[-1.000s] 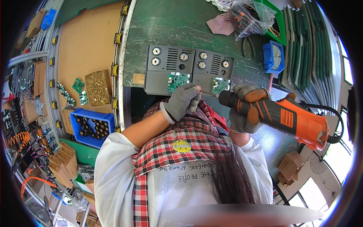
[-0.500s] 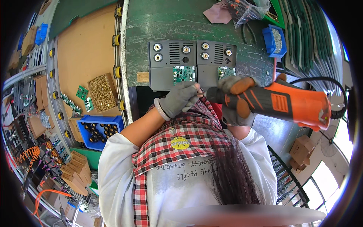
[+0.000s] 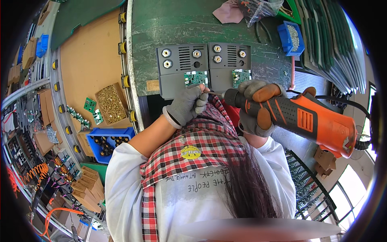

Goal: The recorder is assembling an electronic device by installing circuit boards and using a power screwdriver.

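Observation:
My right hand (image 3: pixel 252 89), in a grey glove with brown finger patches, wraps round an orange and black power screwdriver (image 3: pixel 306 117). The tool lies almost level, with its thin bit (image 3: pixel 214 93) toward the left. At the bit's tip, the fingers of my gloved left hand (image 3: pixel 186 107) are pinched together; whatever they hold is too small to make out. Just beyond the hands, two dark grey metal housings stand side by side, the left one (image 3: pixel 170 82) and the right one (image 3: pixel 219 76). Each has brass-centred hex nuts, vent slots and a green circuit board (image 3: pixel 196 77).
On the green worktable (image 3: pixel 177 24), a blue bin of small metal parts (image 3: pixel 293 38) stands at the far right, near a plastic bag (image 3: pixel 262 10). Leftward, a roller line carries a box of brass pieces (image 3: pixel 111 104) and a blue crate of black parts (image 3: pixel 94 149). A cable trails from the tool.
The screwdriver has shifted slightly right and its rear end has dropped lower. My left fingertips have moved a little left and up, and more of the bit shows.

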The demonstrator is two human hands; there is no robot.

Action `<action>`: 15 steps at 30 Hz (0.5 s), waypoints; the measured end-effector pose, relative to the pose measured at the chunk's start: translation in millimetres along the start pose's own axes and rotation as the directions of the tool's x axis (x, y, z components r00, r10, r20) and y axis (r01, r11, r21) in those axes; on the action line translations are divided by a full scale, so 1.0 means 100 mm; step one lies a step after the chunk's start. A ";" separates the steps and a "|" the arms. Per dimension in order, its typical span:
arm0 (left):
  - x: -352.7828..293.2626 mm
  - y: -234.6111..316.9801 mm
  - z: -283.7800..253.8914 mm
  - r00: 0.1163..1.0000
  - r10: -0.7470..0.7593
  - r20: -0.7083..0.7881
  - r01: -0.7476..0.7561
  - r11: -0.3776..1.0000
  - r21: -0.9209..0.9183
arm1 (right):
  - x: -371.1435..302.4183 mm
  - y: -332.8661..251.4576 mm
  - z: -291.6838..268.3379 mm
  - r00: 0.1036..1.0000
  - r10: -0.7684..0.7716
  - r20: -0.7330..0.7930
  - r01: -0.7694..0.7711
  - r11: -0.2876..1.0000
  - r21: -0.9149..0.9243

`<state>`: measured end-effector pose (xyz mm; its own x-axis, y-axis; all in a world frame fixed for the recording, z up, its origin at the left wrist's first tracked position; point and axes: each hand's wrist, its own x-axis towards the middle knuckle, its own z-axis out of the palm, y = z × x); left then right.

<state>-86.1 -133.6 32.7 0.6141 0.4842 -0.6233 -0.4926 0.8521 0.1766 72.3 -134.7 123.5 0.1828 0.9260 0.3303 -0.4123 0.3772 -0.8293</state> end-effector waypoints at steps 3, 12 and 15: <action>-0.02 0.00 0.02 1.000 0.015 -0.002 -0.015 1.000 0.027 | 0.00 -0.01 -0.05 0.998 0.040 0.051 -0.041 0.999 0.006; -0.01 -0.03 0.12 0.993 0.001 -0.116 0.017 0.987 0.160 | -0.05 0.06 -0.16 0.996 0.053 0.078 -0.052 0.999 -0.015; -0.02 0.02 0.16 0.976 0.147 -0.159 -0.051 0.870 0.491 | -0.02 -0.01 -0.09 0.994 0.087 0.072 -0.083 0.995 -0.058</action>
<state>-78.0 -129.7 46.2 0.4286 0.5665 -0.7038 -0.1571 0.8139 0.5594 80.3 -137.3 119.9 0.0814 0.9541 0.2882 -0.3733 0.2973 -0.8788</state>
